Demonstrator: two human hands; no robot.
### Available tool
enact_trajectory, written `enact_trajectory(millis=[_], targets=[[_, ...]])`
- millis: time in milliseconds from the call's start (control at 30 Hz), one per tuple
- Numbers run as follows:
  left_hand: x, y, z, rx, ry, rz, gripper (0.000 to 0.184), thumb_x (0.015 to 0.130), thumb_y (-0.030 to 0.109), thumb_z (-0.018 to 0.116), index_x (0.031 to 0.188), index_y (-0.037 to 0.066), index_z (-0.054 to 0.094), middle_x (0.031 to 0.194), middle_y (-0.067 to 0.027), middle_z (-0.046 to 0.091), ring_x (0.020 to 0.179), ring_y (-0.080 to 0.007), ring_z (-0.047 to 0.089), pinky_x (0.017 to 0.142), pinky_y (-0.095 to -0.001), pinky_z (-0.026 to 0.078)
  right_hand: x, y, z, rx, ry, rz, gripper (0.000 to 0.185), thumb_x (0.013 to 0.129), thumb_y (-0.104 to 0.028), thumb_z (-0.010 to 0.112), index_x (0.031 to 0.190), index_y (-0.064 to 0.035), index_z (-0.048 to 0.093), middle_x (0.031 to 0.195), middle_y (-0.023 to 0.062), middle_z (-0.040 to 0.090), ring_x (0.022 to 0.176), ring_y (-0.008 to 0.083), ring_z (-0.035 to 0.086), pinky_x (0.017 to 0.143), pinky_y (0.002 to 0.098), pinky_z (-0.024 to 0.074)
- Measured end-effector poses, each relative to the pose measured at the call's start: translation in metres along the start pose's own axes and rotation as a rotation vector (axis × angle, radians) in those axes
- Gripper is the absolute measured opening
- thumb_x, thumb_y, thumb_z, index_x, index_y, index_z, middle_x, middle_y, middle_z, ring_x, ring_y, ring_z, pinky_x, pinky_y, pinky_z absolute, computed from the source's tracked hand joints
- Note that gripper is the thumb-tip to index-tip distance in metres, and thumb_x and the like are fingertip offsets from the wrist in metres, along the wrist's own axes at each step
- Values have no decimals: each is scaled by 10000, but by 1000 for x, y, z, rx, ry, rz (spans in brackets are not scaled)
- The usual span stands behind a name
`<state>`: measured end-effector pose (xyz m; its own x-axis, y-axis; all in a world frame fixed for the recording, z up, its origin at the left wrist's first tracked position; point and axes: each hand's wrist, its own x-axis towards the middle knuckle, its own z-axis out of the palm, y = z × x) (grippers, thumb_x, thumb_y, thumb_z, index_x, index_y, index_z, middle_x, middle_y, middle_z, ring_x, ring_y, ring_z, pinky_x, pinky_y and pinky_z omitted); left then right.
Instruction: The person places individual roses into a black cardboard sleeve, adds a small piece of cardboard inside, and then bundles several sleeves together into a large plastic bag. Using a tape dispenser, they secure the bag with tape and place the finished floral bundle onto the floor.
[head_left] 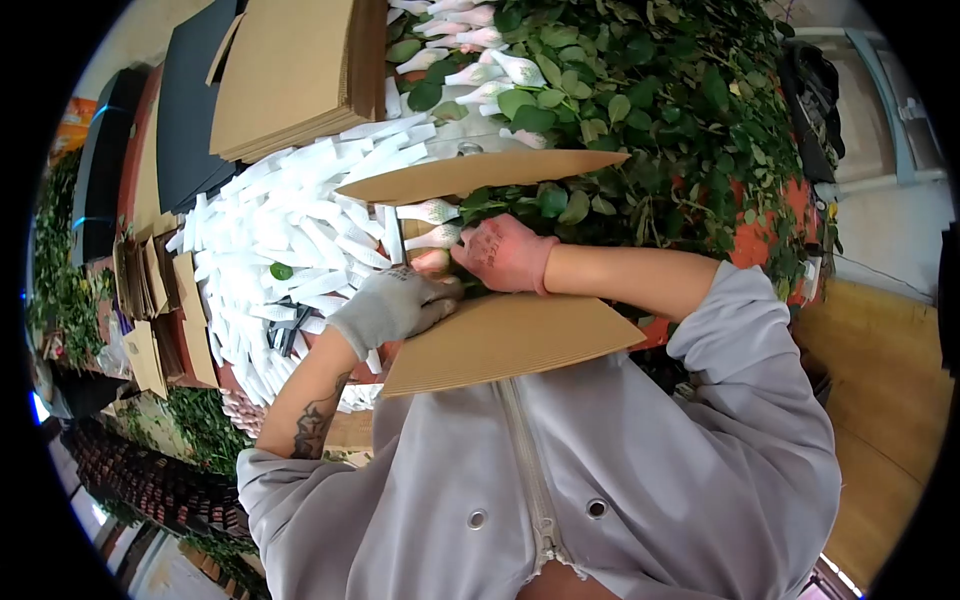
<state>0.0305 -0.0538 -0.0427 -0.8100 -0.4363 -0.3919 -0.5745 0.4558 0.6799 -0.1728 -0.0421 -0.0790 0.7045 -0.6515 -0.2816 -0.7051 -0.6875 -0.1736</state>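
My left hand point(395, 305), in a grey glove, has its fingers bent beside a pink rose bud point(431, 262); what lies under them is hidden. My right hand point(505, 253), in a pink glove, is curled up at the neck end of the rose buds in white foam net sleeves point(430, 211). Any stem inside that fist is out of sight. Both hands are between two curved cardboard flaps: the far flap point(485, 175) stands up behind the buds, and the near flap point(510, 340) leans against my jacket.
A heap of white foam net sleeves point(290, 230) covers the table's left side. Behind it rises a stack of cardboard sheets point(285, 75), with dark boards point(195, 110) alongside. Leafy rose stems point(660, 110) pile up at the far right, and more sleeved buds point(480, 75) lie at the back.
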Motion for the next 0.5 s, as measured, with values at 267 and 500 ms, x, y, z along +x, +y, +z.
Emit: enact_trajectory(millis=[267, 500], targets=[[0, -11, 15, 162, 261, 16, 300, 871, 357, 483, 1060, 173, 627, 1073, -65, 609, 878, -246, 624, 727, -393, 484, -7, -1, 19, -127, 129, -149, 158, 756, -144, 502, 875, -48, 542, 823, 123, 566, 679, 240, 597, 545, 377, 447], [-12, 0, 11, 231, 172, -116, 366, 850, 342, 517, 1130, 115, 580, 1181, -34, 555, 929, -235, 616, 735, -391, 490, -7, 4, -24, 93, 60, 234, 348, 724, -271, 635, 1006, -90, 540, 890, 129, 583, 754, 302, 621, 631, 400, 497]])
